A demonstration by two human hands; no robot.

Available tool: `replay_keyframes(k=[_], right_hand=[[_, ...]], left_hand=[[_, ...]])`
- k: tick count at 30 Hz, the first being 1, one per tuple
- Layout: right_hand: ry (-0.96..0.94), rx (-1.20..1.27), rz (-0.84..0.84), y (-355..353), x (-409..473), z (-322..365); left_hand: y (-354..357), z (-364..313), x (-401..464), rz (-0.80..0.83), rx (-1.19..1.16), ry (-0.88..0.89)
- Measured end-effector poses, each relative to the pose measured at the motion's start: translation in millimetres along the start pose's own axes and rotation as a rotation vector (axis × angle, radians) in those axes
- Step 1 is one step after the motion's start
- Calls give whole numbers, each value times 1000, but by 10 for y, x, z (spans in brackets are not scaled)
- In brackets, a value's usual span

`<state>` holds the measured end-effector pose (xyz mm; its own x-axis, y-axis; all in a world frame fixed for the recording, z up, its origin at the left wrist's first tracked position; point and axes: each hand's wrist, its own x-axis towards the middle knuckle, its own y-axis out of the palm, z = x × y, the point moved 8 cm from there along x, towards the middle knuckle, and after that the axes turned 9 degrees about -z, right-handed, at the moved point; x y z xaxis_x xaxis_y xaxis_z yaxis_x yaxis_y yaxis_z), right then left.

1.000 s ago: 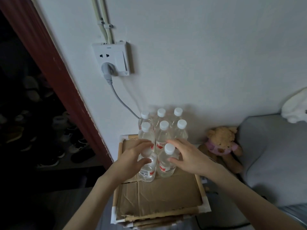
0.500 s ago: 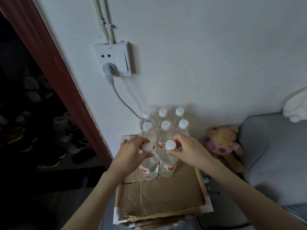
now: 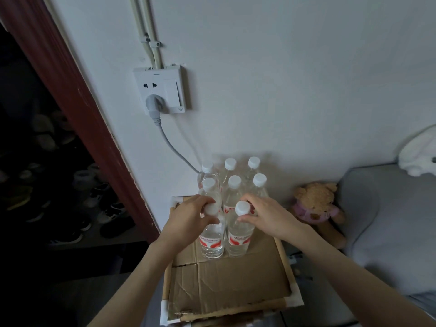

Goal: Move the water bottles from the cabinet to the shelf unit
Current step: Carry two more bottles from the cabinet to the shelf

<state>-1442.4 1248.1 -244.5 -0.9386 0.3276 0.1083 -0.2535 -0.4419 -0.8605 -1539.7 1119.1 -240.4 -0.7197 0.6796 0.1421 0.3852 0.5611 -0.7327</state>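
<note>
Where the white wall [image 3: 283, 79] meets a dark red door frame [image 3: 70, 95], a flattened cardboard sheet [image 3: 231, 279] lies with eight bottles at its far edge. To its right sits a grey cushion [image 3: 389, 227], a teddy bear [image 3: 316, 206] leaning against it. Six bottles [image 3: 233, 185] stand in two rows by the wall beneath a socket [image 3: 160, 90]. Nearer, the left hand [image 3: 188, 218] grips the left front bottle [image 3: 212, 241] by its neck, and the right hand [image 3: 266, 215] pinches the right front bottle [image 3: 239, 239] under its cap; both bottles stand upright, touching.
</note>
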Motion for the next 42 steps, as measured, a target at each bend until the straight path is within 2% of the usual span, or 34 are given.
replay_keyframes(k=[10,22,24,27,31,35,38,42], right_hand=[[-9,-31,-43,-20,63,16],[14,27,-136,6,122,-49],[47,110,-161,23,81,-106],[213,376,-238,73,-96,-284],[294,560,-296,327,-354,-453],[390,654,-261,588,-413,-484],[482,692,-182,833,-431,-572],[540,730,-126,1014,-425,-584]], left_hand=[[-56,-43,10,-150,21,-16],[19,-15,-29,-211,47,33],[45,36,-81,-206,-22,28],[70,189,-194,-240,-147,-29],[213,304,-297,-239,-158,-39],[361,413,-396,-233,-355,-170],[487,576,-490,-257,-376,-294],[807,791,-601,-133,-507,-508]])
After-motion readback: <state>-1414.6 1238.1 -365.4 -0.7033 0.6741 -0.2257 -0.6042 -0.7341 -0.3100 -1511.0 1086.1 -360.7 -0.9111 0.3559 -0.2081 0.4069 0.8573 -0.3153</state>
